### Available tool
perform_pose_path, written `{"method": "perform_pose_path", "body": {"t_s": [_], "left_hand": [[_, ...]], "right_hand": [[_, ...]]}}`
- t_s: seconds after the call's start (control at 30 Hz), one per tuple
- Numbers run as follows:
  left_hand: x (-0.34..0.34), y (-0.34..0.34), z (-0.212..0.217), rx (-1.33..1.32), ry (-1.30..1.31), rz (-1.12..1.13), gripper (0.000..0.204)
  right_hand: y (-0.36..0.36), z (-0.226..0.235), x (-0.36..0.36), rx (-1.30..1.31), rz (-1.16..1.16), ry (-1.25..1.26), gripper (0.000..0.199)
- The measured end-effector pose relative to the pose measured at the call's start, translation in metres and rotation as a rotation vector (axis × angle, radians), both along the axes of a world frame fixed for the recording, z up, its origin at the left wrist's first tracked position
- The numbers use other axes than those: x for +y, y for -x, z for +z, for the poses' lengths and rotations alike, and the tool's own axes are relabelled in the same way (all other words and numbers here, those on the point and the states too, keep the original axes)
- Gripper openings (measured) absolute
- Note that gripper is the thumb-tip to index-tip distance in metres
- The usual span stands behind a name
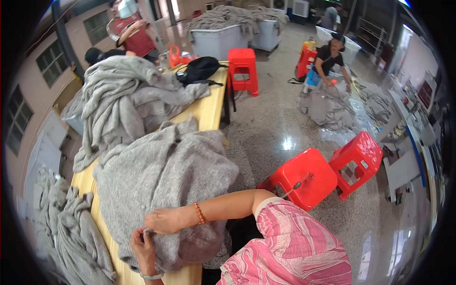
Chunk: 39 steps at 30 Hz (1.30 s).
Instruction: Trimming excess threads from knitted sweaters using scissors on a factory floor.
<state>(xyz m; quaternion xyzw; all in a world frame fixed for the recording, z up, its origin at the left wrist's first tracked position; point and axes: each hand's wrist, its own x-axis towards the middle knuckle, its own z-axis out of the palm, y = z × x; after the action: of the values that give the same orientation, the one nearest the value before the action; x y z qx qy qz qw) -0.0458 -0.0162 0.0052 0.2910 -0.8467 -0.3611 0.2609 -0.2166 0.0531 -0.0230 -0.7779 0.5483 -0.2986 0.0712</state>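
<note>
A grey knitted sweater (137, 175) lies spread over the near part of the wooden table (190, 275) and hangs past its right edge. My left hand (142, 249), with a pale bangle at the wrist, pinches a small fold of the knit near the sweater's lower left edge. Just above it, my right hand (164, 221) has its fingers closed on the same fabric, its forearm crossing the sweater from the right with an orange bead bracelet. The right fingertips are partly hidden.
Grey knits are heaped on the far table (123, 95) beside a black bag (202, 70). More grey garments (80, 232) lie left. Red stools (304, 178) stand at right. One person (327, 61) sits by garments on the floor; others are behind. Large bins (218, 40) stand at the back.
</note>
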Motion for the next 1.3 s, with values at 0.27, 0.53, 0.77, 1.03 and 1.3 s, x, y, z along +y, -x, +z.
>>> {"method": "perform_pose_path", "body": {"t_s": [0.27, 0.53, 0.77, 1.03, 1.3], "left_hand": [[-0.011, 0.003, -0.011, 0.069, -0.149, -0.005, 0.008], [0.004, 0.002, 0.000, 0.031, 0.036, 0.017, 0.009], [-0.006, 0.000, 0.004, 0.058, -0.036, -0.010, 0.010], [-0.019, -0.008, -0.002, 0.021, -0.233, -0.049, 0.012], [-0.017, -0.004, 0.001, 0.183, -0.356, -0.115, 0.010]], "right_hand": [[-0.003, 0.014, 0.012, -0.121, -0.087, 0.042, 0.010], [0.005, 0.007, 0.009, -0.084, 0.031, 0.051, 0.009], [0.006, 0.021, 0.006, 0.030, 0.080, 0.146, 0.012], [0.009, 0.034, 0.001, -0.003, 0.134, 0.069, 0.015], [0.024, 0.038, -0.008, -0.277, 0.253, -0.108, 0.015]]}}
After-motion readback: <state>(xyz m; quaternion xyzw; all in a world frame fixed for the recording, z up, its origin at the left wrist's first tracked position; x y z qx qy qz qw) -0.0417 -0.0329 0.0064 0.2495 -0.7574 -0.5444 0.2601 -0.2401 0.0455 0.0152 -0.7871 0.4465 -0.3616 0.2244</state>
